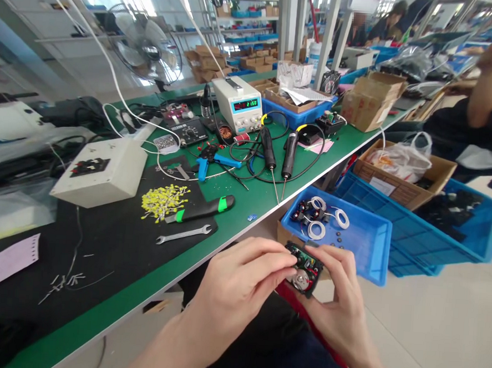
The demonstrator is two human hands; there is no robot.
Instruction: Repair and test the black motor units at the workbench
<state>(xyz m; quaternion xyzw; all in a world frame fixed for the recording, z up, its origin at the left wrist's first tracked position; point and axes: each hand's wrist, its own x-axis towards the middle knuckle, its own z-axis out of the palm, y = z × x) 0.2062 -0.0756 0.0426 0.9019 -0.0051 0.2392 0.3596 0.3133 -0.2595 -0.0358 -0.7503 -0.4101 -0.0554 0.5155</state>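
Note:
Over my lap, my right hand (341,292) grips a small black electronic housing (316,270) by its right side, thumb below and fingers above. The housing's inside faces me, showing a green circuit board, red wires and a round silver part (301,279). My left hand (240,281) reaches in from the left, its thumb and fingers pinched together at the housing's left side. Whatever lies between those fingertips is hidden. Just beyond, a blue tray (369,250) holds coiled white cables (316,230) with black parts and several small dark round pieces.
On the green bench (245,189) lie two electric screwdrivers (289,156), a blue wire stripper (208,158), a utility knife (205,208), a wrench (184,234) and yellow-tipped parts (164,201). A power supply (238,108) stands behind. Blue crates (471,242) sit right; another person's arm (488,82) shows there.

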